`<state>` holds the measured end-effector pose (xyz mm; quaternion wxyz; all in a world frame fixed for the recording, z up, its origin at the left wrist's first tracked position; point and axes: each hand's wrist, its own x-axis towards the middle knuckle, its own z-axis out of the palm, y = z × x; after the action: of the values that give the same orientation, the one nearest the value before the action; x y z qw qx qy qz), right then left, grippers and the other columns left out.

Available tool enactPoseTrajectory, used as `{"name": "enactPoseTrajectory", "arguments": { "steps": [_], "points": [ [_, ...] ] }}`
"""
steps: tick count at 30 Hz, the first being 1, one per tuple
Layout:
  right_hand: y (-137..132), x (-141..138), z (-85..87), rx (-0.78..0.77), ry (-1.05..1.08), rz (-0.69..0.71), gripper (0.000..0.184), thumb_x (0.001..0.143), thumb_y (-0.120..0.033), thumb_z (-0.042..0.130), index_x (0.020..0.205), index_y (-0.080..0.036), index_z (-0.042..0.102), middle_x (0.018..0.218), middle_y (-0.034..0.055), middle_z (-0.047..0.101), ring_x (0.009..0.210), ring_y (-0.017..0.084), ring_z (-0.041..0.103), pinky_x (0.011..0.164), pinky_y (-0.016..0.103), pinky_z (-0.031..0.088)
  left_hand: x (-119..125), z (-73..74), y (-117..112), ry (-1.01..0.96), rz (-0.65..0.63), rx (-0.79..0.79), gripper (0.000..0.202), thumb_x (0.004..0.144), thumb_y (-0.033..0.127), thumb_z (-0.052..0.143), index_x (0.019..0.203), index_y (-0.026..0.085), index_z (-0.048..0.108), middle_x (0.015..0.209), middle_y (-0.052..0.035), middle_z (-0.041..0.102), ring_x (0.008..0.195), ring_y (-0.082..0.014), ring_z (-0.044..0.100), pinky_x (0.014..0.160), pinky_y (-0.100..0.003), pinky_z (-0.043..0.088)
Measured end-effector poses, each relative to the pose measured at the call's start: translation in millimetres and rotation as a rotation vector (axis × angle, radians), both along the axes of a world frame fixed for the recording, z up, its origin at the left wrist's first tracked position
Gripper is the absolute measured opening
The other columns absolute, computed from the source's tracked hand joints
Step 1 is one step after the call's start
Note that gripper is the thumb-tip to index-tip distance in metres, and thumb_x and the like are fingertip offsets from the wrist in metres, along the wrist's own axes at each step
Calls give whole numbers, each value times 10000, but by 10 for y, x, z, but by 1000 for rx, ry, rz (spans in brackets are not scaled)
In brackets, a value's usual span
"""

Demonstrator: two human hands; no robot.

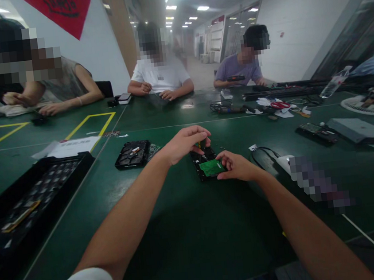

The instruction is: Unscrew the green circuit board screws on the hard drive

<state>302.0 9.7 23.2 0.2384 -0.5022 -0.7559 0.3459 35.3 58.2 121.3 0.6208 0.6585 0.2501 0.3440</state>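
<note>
A black hard drive (201, 174) with a green circuit board (210, 168) on its upper face lies on the green table in front of me. My right hand (234, 166) grips its right side between thumb and fingers. Over the drive's far end, my left hand (189, 144) is closed, with thumb and fingers bent together. A small dark and yellow thing shows beneath those fingers, too hidden to name. Several tiny bits lie on the table just beyond the drive. To the left sits another opened black drive (132, 154) beside a loose circuit board (154, 151).
A long black tray (87, 158) stands at the left, and a white power strip (285, 164) with a cable lies at the right. Farther right are a grey box (361, 129) and a clear bottle (336, 82). Several people sit across the table (184, 238).
</note>
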Motion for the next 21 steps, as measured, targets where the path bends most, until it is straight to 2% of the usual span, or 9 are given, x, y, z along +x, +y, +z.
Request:
{"name": "enactPoseTrajectory", "arguments": {
  "steps": [4,8,10,14,18,21],
  "points": [
    [-2,0,9,-1,-9,-1,691,679,-452,926,1236,-242,575,941,-18,585,707,121,562,634,280,465,6,-21,13,4,36,69,266,925,413,695,989,156,666,969,-87,705,877,-166,674,632,-242,564],
    [1,-1,4,-14,-22,-19,718,677,-459,927,1253,-238,559,952,-15,589,712,124,569,630,282,474,41,-29,1,64,244,148,310,827,374,811,851,147,603,909,-89,730,728,-130,649,547,-211,520],
    [1,-1,2,-22,-24,-17,722,683,-467,922,1261,-237,555,954,-15,593,712,124,571,629,282,474,62,-32,-8,53,309,149,320,809,342,827,842,153,570,887,-95,742,707,-132,653,520,-206,501],
    [-6,-6,10,-10,-35,-19,716,687,-471,918,1263,-239,561,945,-16,594,717,126,573,630,278,468,71,-25,-20,-6,209,133,259,867,308,767,941,158,568,867,-85,748,758,-149,688,528,-194,483],
    [-16,-15,31,4,-52,-8,679,697,-459,911,1250,-243,579,944,-15,598,707,127,569,623,279,462,49,-14,-18,7,79,142,276,921,407,714,943,138,655,891,-78,720,788,-133,670,598,-203,518],
    [-21,-21,48,15,-54,-5,661,704,-464,903,1246,-250,593,940,-12,604,712,129,565,629,279,463,56,-26,-8,-70,68,37,290,937,427,679,967,138,693,954,-94,710,885,-164,686,629,-218,545]
  ]
}}
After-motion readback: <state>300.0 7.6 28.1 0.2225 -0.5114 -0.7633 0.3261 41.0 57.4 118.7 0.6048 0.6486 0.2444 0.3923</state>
